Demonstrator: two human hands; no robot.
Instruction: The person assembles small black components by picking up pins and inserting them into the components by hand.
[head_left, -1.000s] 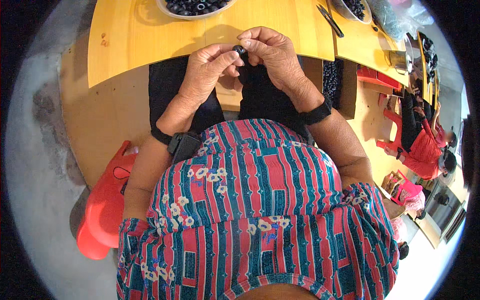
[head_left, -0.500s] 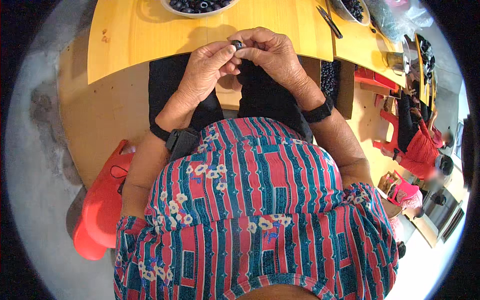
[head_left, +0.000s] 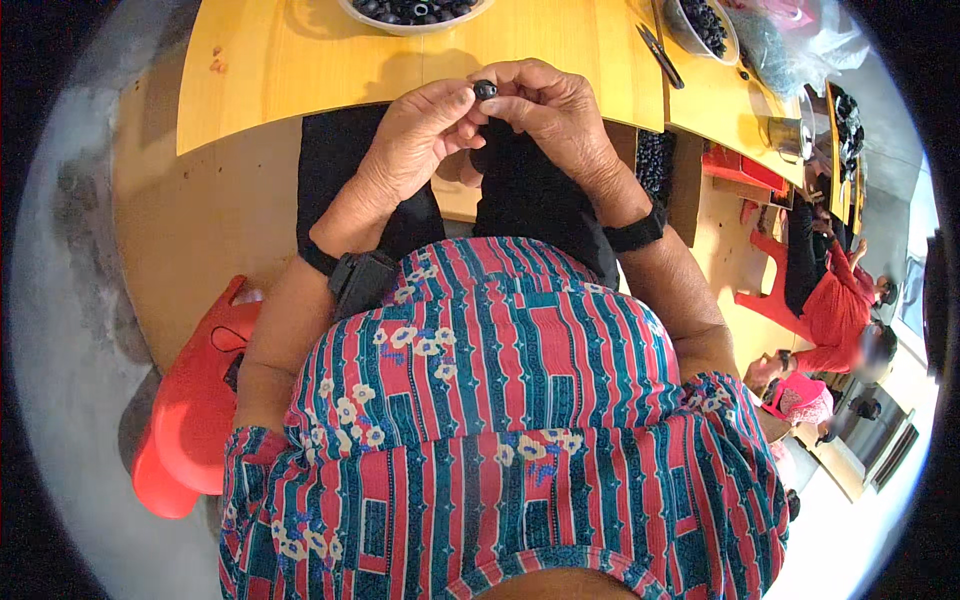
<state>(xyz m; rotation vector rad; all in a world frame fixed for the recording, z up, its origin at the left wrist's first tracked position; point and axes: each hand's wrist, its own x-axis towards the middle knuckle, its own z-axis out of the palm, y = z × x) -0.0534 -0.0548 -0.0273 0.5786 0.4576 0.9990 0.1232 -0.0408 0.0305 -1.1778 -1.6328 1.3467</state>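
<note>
A small, round, glossy black part [head_left: 486, 90] is pinched at the fingertips of both hands, just beyond the table's near edge. My left hand [head_left: 420, 135] grips it from the left, thumb on top and the other fingers curled. From the right, my right hand [head_left: 555, 115] closes thumb and forefinger on the same piece. Ahead lies a white bowl [head_left: 418, 28] full of similar black parts [head_left: 410, 9], cut off by the upper edge of the view. My fingers hide much of the held piece.
The yellow wooden table [head_left: 290, 75] spans the front. Black-handled pliers or snips [head_left: 660, 55] lie right, beside a second bowl [head_left: 735, 45] of black pieces and plastic bags [head_left: 800, 50]. A metal cup [head_left: 788, 136] stands farther right. A red chair [head_left: 190, 420] is at left; a person in red [head_left: 840, 300] sits at right.
The black part has turned slightly between my fingertips, and both hands have shifted a little to the right. The person in red has moved an arm.
</note>
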